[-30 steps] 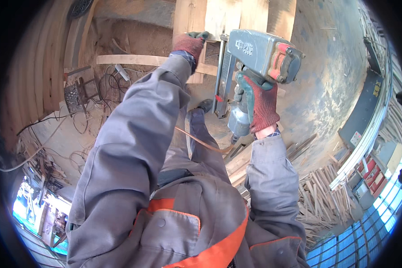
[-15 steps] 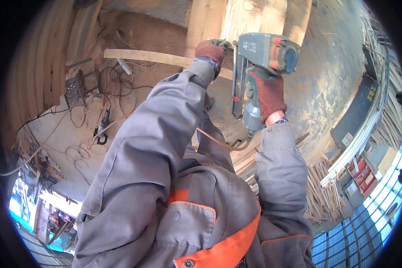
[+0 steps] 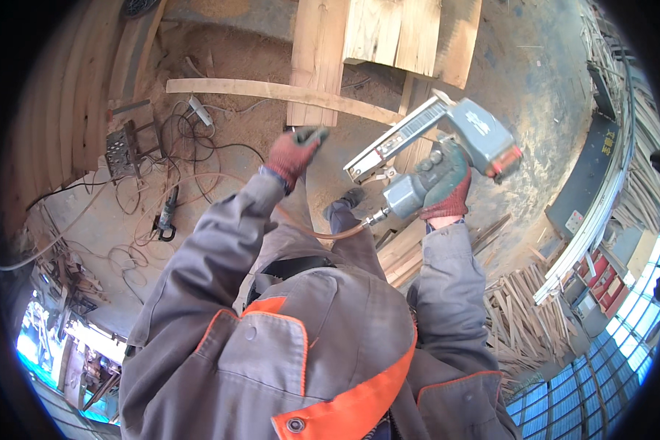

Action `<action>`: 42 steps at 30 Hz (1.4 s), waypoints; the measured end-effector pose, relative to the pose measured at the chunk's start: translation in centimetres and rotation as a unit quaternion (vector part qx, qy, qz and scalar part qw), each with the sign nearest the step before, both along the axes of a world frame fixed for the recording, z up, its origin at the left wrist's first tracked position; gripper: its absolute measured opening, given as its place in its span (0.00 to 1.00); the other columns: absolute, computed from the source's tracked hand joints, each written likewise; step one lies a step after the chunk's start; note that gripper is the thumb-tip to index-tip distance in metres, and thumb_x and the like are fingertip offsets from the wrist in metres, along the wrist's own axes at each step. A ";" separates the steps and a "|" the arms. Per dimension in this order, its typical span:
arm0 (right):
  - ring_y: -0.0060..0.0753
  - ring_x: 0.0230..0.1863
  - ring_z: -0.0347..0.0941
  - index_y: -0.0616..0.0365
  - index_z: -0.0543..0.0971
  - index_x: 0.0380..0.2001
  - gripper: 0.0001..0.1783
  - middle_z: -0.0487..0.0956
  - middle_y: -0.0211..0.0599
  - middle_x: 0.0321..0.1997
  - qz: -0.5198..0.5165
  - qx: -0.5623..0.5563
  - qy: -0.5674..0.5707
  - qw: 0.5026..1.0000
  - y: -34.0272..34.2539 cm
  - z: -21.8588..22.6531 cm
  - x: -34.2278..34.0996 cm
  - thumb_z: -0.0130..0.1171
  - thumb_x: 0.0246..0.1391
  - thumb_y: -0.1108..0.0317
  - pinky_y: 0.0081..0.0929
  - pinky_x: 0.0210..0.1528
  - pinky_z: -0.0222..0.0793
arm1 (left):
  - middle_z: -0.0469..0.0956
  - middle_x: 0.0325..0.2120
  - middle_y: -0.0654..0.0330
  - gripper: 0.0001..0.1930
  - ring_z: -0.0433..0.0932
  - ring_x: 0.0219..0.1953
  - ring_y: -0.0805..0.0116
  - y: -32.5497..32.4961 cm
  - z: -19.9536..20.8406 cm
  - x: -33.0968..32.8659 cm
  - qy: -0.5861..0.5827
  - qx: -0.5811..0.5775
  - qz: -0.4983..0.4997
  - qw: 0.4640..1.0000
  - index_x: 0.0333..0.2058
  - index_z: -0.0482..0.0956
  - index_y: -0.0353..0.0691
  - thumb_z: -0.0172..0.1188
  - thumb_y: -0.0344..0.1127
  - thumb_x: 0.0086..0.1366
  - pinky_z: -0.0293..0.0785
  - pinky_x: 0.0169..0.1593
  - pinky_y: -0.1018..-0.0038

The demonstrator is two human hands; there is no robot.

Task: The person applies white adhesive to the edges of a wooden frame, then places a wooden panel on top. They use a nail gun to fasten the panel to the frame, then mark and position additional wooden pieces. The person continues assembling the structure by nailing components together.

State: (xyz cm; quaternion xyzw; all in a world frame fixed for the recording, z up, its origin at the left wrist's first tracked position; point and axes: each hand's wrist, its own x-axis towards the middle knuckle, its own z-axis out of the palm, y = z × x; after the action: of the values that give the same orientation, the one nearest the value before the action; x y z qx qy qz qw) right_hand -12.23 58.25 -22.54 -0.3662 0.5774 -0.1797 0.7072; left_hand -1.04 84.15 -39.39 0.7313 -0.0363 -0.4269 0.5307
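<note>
My right hand (image 3: 448,189), in a red and dark knit glove, is wrapped round the handle of a grey pneumatic nail gun (image 3: 482,132). The tool is turned sideways, its long magazine (image 3: 396,139) slanting down to the left. A brown air hose (image 3: 337,235) joins the fitting at the handle's end and runs left past my legs. My left hand (image 3: 293,155), in a matching glove, is in the air just below the end of a plank (image 3: 314,81). Its fingers point up and to the right, apart, with nothing visible in them.
Pale boards (image 3: 392,33) lie together at the top, with a long curved strip of wood (image 3: 271,91) crossing below. Cables and a corded power tool (image 3: 168,213) lie on the floor at left. Stacked planks (image 3: 59,95) stand far left; thin wood strips (image 3: 528,315) are heaped at right.
My left hand has left the boards and come down and left. The nail gun has moved off the boards and swung from upright to sideways in my right hand.
</note>
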 end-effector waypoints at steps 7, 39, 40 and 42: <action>0.27 0.22 0.67 0.50 0.76 0.30 0.09 0.70 0.22 0.22 -0.139 -0.023 -0.126 0.982 -6.0 -0.9 -16.8 0.59 0.62 0.61 0.38 0.37 0.72 | 0.85 0.49 0.50 0.26 0.85 0.52 0.54 7.3 7.7 -12.5 -0.174 -0.106 -0.322 0.925 0.62 0.79 0.48 0.65 0.48 0.67 0.79 0.57 0.64; 0.26 0.25 0.70 0.47 0.74 0.26 0.12 0.72 0.21 0.23 -0.202 -0.186 -0.161 0.948 -44.1 9.6 -57.8 0.58 0.64 0.59 0.28 0.35 0.71 | 0.80 0.56 0.51 0.19 0.76 0.58 0.47 -10.9 0.0 -43.5 -0.229 0.533 -0.124 0.805 0.50 0.87 0.44 0.63 0.49 0.67 0.74 0.61 0.57; 0.26 0.25 0.70 0.47 0.74 0.26 0.12 0.72 0.21 0.23 -0.179 -0.178 -0.160 0.954 -45.4 9.8 -55.8 0.58 0.64 0.59 0.28 0.35 0.71 | 0.82 0.53 0.50 0.15 0.78 0.56 0.47 -11.8 0.4 -43.4 -0.301 0.461 -0.121 0.826 0.47 0.88 0.48 0.61 0.45 0.67 0.75 0.60 0.57; 0.26 0.25 0.70 0.47 0.74 0.26 0.12 0.72 0.21 0.23 -0.135 -0.164 -0.158 0.964 -48.1 10.0 -52.0 0.58 0.64 0.59 0.28 0.35 0.71 | 0.86 0.46 0.54 0.19 0.78 0.59 0.50 -13.9 0.9 -43.0 -0.180 0.518 -0.212 0.808 0.47 0.89 0.51 0.55 0.54 0.71 0.75 0.60 0.57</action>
State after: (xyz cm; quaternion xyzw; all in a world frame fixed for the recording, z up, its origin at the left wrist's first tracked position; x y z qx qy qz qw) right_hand -64.26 10.16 -12.57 -0.3628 0.4648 -0.4213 0.6890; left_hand -44.03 70.25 -38.49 0.9356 -0.0590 -0.3448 -0.0474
